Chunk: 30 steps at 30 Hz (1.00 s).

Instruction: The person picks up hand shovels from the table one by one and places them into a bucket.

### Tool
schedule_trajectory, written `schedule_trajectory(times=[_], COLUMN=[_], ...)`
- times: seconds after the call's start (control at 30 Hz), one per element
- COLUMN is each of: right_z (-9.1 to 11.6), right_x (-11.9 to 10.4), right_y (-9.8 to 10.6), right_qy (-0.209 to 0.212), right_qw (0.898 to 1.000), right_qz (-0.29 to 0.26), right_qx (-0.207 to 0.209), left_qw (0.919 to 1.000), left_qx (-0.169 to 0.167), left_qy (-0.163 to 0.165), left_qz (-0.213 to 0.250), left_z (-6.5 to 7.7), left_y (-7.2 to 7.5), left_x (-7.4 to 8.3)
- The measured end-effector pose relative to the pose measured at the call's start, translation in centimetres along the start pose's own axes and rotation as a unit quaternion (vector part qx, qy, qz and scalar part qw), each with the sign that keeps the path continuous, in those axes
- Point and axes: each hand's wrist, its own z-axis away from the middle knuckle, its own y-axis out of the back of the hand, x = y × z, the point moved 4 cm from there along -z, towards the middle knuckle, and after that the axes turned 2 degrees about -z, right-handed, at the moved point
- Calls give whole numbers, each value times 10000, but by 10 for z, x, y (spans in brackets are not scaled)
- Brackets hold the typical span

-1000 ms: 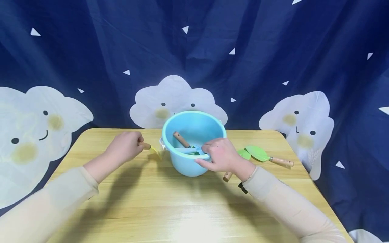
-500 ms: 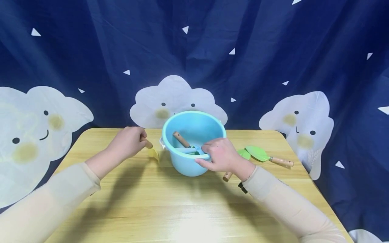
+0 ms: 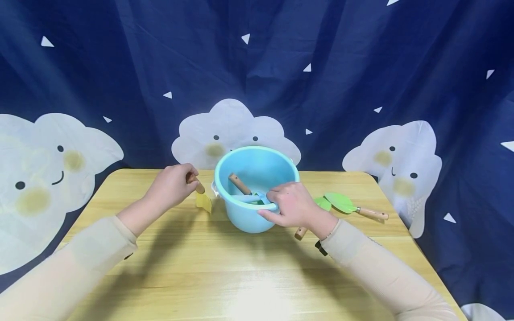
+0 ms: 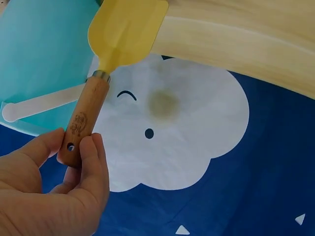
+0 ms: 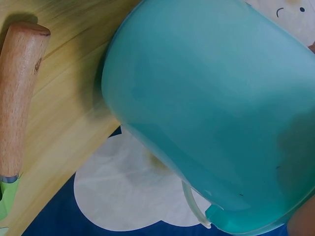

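My left hand (image 3: 170, 185) pinches a yellow toy shovel (image 4: 128, 34) by the end of its wooden handle, left of the light blue bucket (image 3: 246, 216). The yellow blade hangs down from the handle, apart from the bucket. With thumb outside and fingers over the rim, my right hand (image 3: 296, 205) grips the bucket's near right edge. Inside the bucket lies a tool with a wooden handle (image 3: 239, 184), its head partly hidden. Light blue and green parts show near the right fingers. In the right wrist view the bucket wall fills most of the picture.
Right of the bucket, two green leaf-shaped toy shovels lie on the wooden table (image 3: 225, 272): one green shovel (image 3: 341, 202) fully seen, the other green shovel (image 3: 322, 203) partly behind the right hand. A dark blue curtain (image 3: 273, 58) with white clouds hangs behind the table's far edge.
My left hand has moved slightly right and up, turning the yellow shovel so its blade hangs down and shows more broadly. The right hand and bucket stay put.
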Motion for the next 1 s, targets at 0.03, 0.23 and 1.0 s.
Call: schedule_trajectory(times=[0.03, 0.23, 1.0], right_z=[0, 1, 0], right_x=[0, 0, 1], right_y=[0, -1, 1], right_qy=[-2, 12, 69], right_qw=[10000, 10000, 9999], right_qz=[7, 13, -30], right_qx=[-7, 5, 116], left_qw=[10000, 9989, 9836], left_qx=[46, 159, 554], left_qy=[5, 202, 602], left_qz=[29, 382, 1605], left_z=[0, -1, 2], left_y=[-1, -12, -42], left_x=[-1, -9, -30])
